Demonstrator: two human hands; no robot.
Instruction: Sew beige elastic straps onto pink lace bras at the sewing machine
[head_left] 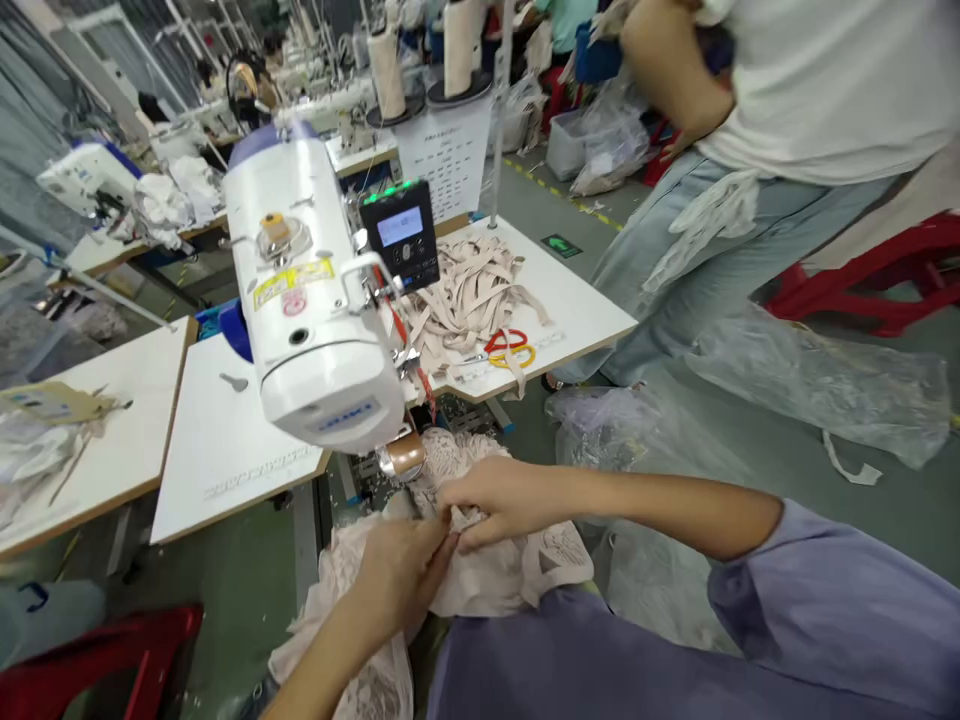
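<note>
A bundle of beige lace fabric [480, 585] lies over my lap and hangs down to the left. My left hand [405, 570] is closed on it, fingertips pinching an edge. Close against it, my right hand [499, 498] also grips the fabric, thumb and fingers drawn together. The exact spot between the fingertips is hidden. Just beyond the hands is the rounded metal and brown end of the sewing machine's arm [405, 455], with gathered lace beside it. The white sewing machine head [311, 300] stands above and to the left.
A heap of beige strips [472, 290] and red-and-yellow-handled scissors [510, 347] lie on the white table [577, 310]. A control panel [403, 235] adjoins the machine. A person in jeans [675, 250] stands at the right. Plastic bags [825, 370] cover some floor. A red stool [105, 650] is lower left.
</note>
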